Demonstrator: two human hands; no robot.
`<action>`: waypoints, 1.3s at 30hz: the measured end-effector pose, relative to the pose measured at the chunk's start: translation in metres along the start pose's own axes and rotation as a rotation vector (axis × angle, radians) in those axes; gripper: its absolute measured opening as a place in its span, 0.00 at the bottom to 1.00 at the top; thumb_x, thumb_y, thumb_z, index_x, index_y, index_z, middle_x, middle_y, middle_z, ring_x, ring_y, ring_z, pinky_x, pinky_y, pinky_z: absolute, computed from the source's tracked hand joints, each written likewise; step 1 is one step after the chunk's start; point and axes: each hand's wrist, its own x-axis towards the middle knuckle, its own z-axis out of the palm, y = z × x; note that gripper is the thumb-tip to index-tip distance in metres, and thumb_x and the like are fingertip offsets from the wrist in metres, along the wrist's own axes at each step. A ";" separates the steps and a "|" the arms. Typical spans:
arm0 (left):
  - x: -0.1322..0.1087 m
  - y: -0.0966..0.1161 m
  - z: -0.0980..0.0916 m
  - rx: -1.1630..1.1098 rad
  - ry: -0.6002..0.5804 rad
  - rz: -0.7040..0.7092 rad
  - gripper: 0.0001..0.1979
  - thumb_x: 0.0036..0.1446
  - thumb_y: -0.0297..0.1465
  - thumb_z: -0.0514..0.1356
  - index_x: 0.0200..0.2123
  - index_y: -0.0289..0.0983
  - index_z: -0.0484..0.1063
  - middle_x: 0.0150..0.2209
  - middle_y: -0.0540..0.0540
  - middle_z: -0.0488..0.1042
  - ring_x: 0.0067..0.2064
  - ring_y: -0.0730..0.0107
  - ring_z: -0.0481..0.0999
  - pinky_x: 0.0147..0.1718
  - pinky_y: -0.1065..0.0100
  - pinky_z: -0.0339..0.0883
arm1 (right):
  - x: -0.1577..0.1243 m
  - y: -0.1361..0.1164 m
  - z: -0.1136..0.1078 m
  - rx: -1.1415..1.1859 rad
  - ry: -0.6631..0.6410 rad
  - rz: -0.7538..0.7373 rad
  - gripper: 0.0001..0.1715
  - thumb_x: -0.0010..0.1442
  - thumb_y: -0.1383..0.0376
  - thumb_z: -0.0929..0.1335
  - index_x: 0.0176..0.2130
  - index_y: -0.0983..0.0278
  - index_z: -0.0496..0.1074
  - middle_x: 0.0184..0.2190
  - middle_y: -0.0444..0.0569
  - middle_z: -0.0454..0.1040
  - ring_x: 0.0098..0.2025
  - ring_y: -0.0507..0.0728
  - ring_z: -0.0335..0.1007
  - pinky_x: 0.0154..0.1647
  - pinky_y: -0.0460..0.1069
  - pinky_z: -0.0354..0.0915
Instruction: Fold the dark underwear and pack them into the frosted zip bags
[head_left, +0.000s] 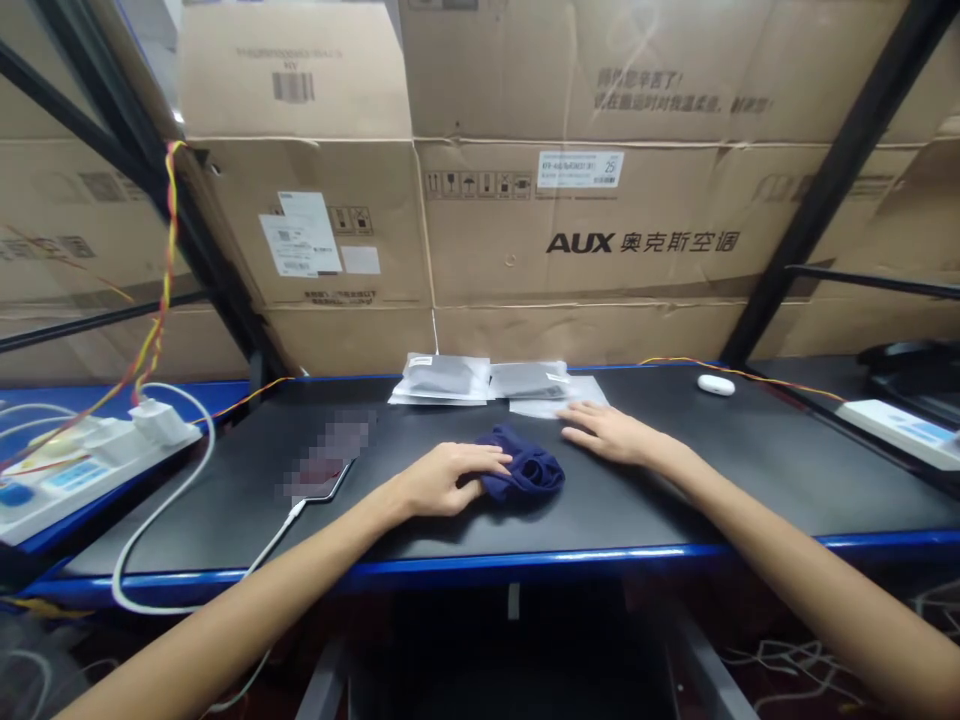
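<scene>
1. Your left hand (454, 478) lies on the left side of the bunched navy-blue fabric cloth (532, 475), fingers on top, thumb low. Can't tell if it pinches the fabric; looks like it's steadying the bundle.
2. Cloth sits mid-front on the matte black tabletop (637, 515), between your hands, probably for easy reach.
3. Your right hand (609, 432) is spread palm-down, gripping nothing, fingertips at the flat whitish plastic sleeve (534, 408); seems to be resting.
4. Two translucent plastic packets with dark flat contents, left (448, 375) and right (529, 378), lie side by side at the back, likely to leave the front free.
5. Dark flat phone (330, 470), screen blurred, lies left with a white cable plugged in, presumably near the white power strip (82, 475) for charging.
</scene>
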 end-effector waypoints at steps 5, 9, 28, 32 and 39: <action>0.006 0.012 0.000 0.189 0.001 -0.119 0.22 0.60 0.32 0.58 0.58 0.42 0.69 0.60 0.45 0.71 0.61 0.58 0.69 0.62 0.57 0.62 | 0.019 0.017 0.005 0.052 -0.030 0.062 0.33 0.69 0.47 0.56 0.63 0.59 0.65 0.63 0.54 0.67 0.65 0.69 0.59 0.65 0.66 0.55; 0.005 0.013 -0.015 0.039 0.009 -0.170 0.29 0.59 0.33 0.58 0.64 0.42 0.60 0.62 0.44 0.67 0.62 0.57 0.68 0.61 0.57 0.62 | 0.016 0.016 0.002 0.042 0.034 0.064 0.31 0.69 0.51 0.56 0.61 0.63 0.68 0.60 0.56 0.70 0.63 0.67 0.63 0.64 0.61 0.58; 0.022 0.017 0.001 0.234 0.043 -0.178 0.13 0.65 0.35 0.55 0.46 0.38 0.76 0.41 0.45 0.77 0.41 0.64 0.77 0.42 0.67 0.68 | -0.018 -0.084 -0.007 0.369 0.258 -0.008 0.20 0.68 0.54 0.62 0.51 0.57 0.76 0.49 0.48 0.79 0.50 0.61 0.76 0.54 0.55 0.69; 0.021 0.017 0.002 0.061 0.211 -0.295 0.09 0.64 0.33 0.55 0.37 0.38 0.74 0.31 0.49 0.76 0.31 0.70 0.74 0.33 0.71 0.66 | -0.015 -0.094 0.001 0.228 0.168 -0.007 0.28 0.66 0.51 0.64 0.59 0.62 0.69 0.55 0.56 0.74 0.56 0.65 0.71 0.57 0.60 0.67; 0.000 0.017 -0.022 -0.024 0.531 -0.617 0.10 0.59 0.38 0.56 0.29 0.38 0.65 0.25 0.52 0.73 0.27 0.71 0.72 0.28 0.72 0.62 | -0.023 -0.067 -0.004 0.212 0.088 -0.015 0.26 0.66 0.51 0.63 0.57 0.59 0.71 0.63 0.56 0.65 0.64 0.65 0.60 0.64 0.61 0.60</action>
